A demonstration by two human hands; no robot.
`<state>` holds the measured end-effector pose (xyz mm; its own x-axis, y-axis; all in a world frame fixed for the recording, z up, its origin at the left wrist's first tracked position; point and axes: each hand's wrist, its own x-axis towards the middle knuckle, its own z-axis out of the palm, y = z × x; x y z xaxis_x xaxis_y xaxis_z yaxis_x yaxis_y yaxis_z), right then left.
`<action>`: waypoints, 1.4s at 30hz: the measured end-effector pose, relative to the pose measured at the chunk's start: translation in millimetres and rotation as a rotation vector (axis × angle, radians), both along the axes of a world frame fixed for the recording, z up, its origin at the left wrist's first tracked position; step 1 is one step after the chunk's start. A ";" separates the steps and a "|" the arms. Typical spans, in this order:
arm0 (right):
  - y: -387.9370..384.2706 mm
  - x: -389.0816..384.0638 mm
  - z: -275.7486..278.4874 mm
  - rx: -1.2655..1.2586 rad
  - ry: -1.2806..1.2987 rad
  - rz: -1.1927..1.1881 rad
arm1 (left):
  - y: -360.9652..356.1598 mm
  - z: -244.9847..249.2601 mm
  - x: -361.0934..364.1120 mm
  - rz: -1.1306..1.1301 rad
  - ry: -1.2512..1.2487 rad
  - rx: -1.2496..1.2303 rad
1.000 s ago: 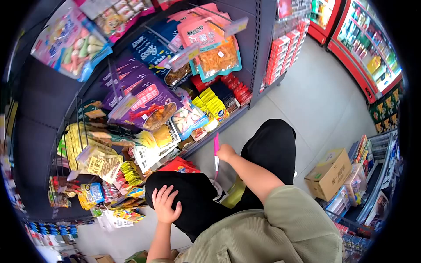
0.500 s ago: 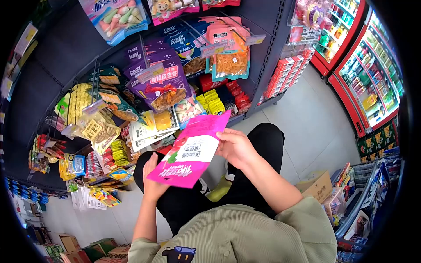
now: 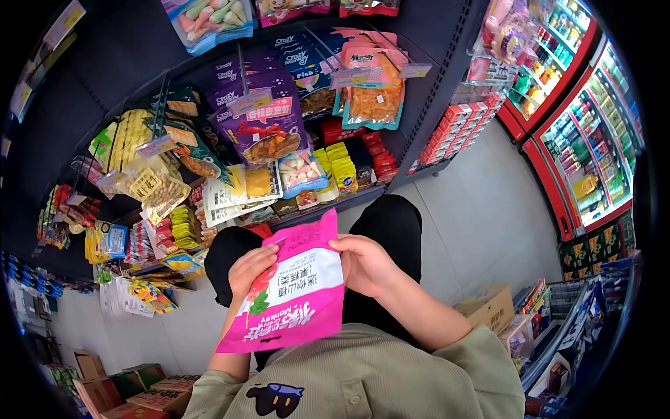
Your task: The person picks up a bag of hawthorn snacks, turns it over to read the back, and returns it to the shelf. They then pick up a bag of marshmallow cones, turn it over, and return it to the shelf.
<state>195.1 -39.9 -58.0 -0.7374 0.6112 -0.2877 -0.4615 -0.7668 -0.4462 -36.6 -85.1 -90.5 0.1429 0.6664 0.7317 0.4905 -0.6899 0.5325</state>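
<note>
A pink and white snack bag [image 3: 307, 288] with red fruit and a green leaf printed on it is held upside down in front of my torso. My left hand [image 3: 252, 268] grips its left edge, fingers lying over the front. On the opposite edge my right hand [image 3: 366, 265] pinches the bag near its upper corner, the thumb on the front. Parts of both hands behind the bag are hidden. Beyond it, purple snack bags [image 3: 259, 126] and a bag of pastel marshmallows [image 3: 301, 172] hang from the shelf.
Hooks with price tags [image 3: 250, 103] stick out from the dark shelf rack. Red drink fridges [image 3: 551, 185] stand at the right beyond the tiled floor [image 3: 464, 209]. Cardboard boxes lie at lower left [image 3: 164, 399], and a carton [image 3: 486, 309] sits at lower right.
The bag has come closer to my torso, tilted more upright and shows more of its front. My left hand has moved up its edge, fingers now over the front. The view has shifted slightly.
</note>
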 end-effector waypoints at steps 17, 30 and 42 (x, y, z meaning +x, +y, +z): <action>57.7 -3.2 19.4 0.334 -0.335 -0.221 | -7.3 24.3 0.3 0.061 -0.702 -0.733; 76.5 -43.1 16.3 0.599 -0.505 0.024 | 29.4 33.4 -29.2 -0.125 -1.012 -0.690; 94.9 -79.0 39.4 0.708 -0.446 0.048 | 48.2 60.8 -47.5 -0.134 -1.064 -0.617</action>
